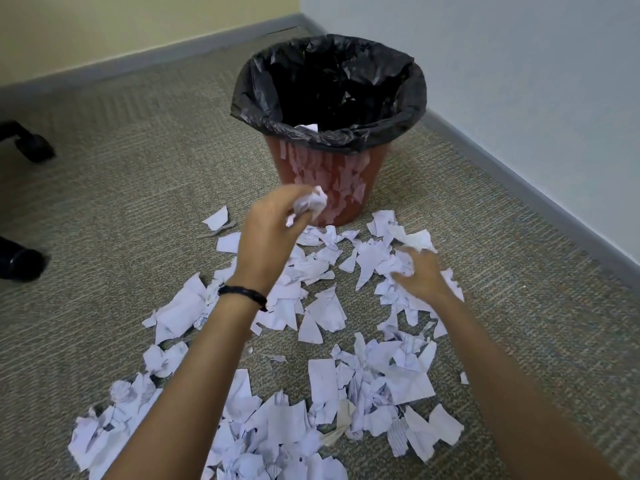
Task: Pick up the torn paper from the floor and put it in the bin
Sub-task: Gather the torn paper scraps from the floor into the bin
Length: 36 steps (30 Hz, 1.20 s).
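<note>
One wad (311,202) in left hand (266,237), right hand (420,275) perhaps gripping scraps (398,265)

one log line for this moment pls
phase: gathering | left hand: grips paper wad, near bin | right hand: fingers curled on floor scraps | bin: upright, lined | floor: many scraps left

Motion is blurring the right hand (420,275) (grip unreadable); the bottom edge is cutting off the torn paper (322,386), the left edge a chair base (33,147).
</note>
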Available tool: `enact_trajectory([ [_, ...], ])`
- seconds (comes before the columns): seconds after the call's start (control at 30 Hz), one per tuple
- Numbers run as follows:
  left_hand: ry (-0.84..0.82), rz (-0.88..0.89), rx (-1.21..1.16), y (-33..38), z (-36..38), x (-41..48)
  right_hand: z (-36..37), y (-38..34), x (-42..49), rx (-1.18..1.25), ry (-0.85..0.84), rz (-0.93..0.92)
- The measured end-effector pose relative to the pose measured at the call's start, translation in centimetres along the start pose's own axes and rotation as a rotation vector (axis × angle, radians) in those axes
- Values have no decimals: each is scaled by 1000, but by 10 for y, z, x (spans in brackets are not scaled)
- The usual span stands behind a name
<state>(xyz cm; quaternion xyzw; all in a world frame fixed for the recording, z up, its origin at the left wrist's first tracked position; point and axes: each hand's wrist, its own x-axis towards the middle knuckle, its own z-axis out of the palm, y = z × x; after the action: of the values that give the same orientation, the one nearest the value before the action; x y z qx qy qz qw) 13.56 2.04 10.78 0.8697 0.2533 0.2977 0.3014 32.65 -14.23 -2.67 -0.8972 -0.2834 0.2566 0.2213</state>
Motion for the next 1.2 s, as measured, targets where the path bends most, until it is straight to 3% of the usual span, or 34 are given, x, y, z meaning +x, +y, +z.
enact_trajectory([
  [0.17, 114, 151, 4, 31, -15, 37, 32, 41, 0, -96, -84, 135],
  [0.3, 129, 208, 53, 45, -20, 80, 44, 52, -3, -131, -119, 39],
  [0.43, 23, 159, 218, 40, -11, 115, 52, 46, -9, -255, -32, -27],
  [0.6, -138, 51, 273, 30, 9, 112, 49, 36, -19, -215, 38, -42],
  [0.67, -55, 73, 266, 27, 15, 96, 46, 36, -23, -150, 29, -79],
  [0.77, 202, 142, 221, 10, 20, 58, 43, 35, -23, -103, 1, -67],
  [0.83, 245, 71, 212, -17, 26, 28, 43, 29, -23, -43, -26, -88],
  [0.9, 160, -100, 241, -51, 33, -4, 44, 22, -24, 97, -92, -128],
  [1.07, -254, -567, 433, -131, 37, -72, 36, -16, -35, 259, -393, -200],
  [1.2, -566, -725, 489, -164, 34, -110, 1, -70, -54, 459, -498, -203],
])
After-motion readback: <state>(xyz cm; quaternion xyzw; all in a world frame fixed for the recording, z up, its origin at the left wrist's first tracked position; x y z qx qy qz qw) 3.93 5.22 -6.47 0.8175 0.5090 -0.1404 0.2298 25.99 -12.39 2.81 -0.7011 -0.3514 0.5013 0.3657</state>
